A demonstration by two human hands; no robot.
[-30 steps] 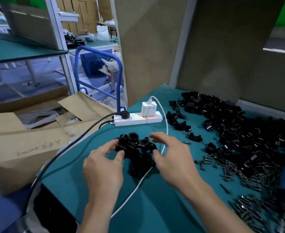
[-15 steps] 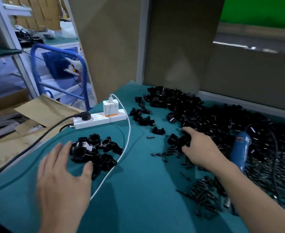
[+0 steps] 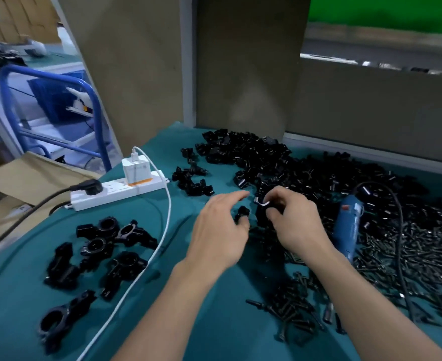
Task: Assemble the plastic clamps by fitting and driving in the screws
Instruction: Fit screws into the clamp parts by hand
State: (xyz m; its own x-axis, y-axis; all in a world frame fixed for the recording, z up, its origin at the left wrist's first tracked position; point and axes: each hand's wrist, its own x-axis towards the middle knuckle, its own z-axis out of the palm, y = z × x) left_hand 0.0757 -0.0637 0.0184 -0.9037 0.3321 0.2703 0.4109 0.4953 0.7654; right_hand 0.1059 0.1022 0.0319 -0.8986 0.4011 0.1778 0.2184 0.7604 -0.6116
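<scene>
Both hands work at the near edge of the pile (image 3: 280,162) of black clamp halves, mid-mat.

Right hand (image 3: 296,225): fingers curled round one black part (image 3: 263,204), gripping it at the pile's edge.

Left hand (image 3: 218,230): forefinger stretched toward that part, thumb below it. A small black piece (image 3: 241,213) shows between them. I cannot tell whether it is pinched or lying on the mat (image 3: 214,329). The hands are near each other, not touching.

Edges: the pile runs up against the brown panels (image 3: 240,74) at the far side and spreads right. Loose screws (image 3: 410,256) cover the right of the mat, and a smaller heap lies near, beside the right forearm. The blue driver (image 3: 349,225) lies just right of the right wrist, its dark cord looping over the screws. Assembled clamps (image 3: 102,246) cluster at left, near the mat's left edge, which runs diagonally from the power strip (image 3: 121,190) toward me. The white cable (image 3: 162,217) from the charger (image 3: 134,169) crosses between the clamps and the left forearm.

Open room: bare mat in the near centre, between the cable and the near screws, and a narrower band between the clamps and the power strip.
</scene>
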